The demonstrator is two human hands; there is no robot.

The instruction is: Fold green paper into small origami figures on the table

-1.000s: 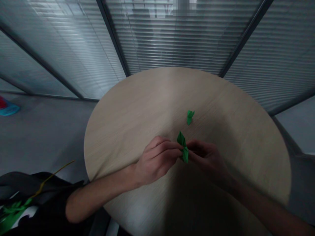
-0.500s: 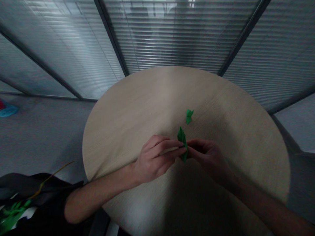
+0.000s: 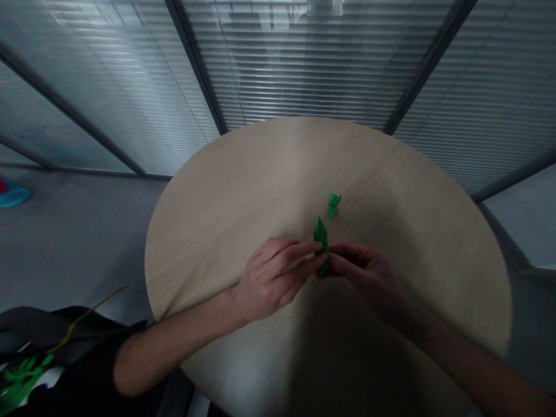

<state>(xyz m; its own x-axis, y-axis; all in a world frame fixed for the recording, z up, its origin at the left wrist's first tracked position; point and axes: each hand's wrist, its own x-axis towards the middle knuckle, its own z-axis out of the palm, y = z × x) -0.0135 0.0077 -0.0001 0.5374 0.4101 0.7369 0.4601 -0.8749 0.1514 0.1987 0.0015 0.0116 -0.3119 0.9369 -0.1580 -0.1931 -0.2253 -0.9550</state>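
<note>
A piece of folded green paper (image 3: 320, 231), slim and pointed at its far end, is held between both hands over the table. My left hand (image 3: 273, 278) pinches it from the left with its fingertips. From the other side, my right hand (image 3: 369, 275) grips the same paper near its lower part. Fingers cover the paper's middle, so its folds there are hidden. Just beyond it, a smaller folded green paper figure (image 3: 333, 205) rests on the table, touched by neither hand.
The round wooden table (image 3: 234, 191) stands against glass partitions with blinds (image 3: 304, 75). At the lower left lie a dark bag or cloth (image 3: 78, 324) and something bright green (image 3: 26, 376). A blue and red object (image 3: 15, 194) sits on the grey floor at far left.
The held paper has shifted slightly, its tip standing a little farther out and its lower end drawn up toward the fingers. Both hands stay nearly in place. The small figure has not moved.
</note>
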